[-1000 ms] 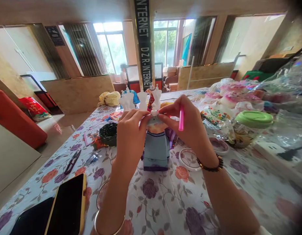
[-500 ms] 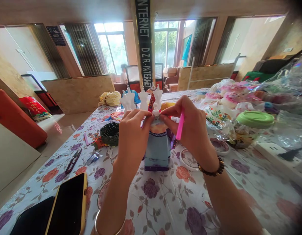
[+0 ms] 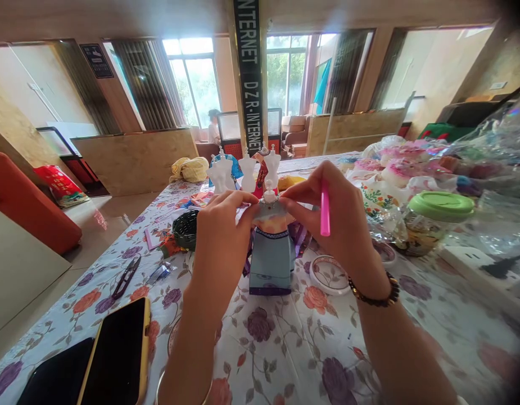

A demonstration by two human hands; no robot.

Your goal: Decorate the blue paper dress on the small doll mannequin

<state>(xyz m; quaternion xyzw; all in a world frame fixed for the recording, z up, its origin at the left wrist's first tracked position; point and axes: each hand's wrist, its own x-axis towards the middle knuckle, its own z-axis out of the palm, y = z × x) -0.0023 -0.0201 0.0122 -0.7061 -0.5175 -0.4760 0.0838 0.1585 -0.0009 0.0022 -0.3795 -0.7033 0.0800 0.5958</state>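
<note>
A small dress form in a light blue skirt [image 3: 271,264] stands upright on the flowered tablecloth [image 3: 285,349]. My left hand [image 3: 220,236] pinches the fabric at its left shoulder. On the other shoulder my right hand [image 3: 333,216] pinches the fabric too, and a pink pen-like tool [image 3: 324,211] sticks up between its fingers. The form's white neck knob shows between the two hands.
Behind stand bare white dress forms [image 3: 247,171]. To the left lie a dark green woven bowl [image 3: 186,229], thread snips [image 3: 125,278], and two phones [image 3: 116,351]. A small round dish [image 3: 329,275], a green-lidded jar [image 3: 437,219] and plastic bags of material [image 3: 411,163] are on the right.
Both hands stay pinched at the form's shoulders with small shifts. The pink tool went from upright to tilted and back to upright, a little further right.
</note>
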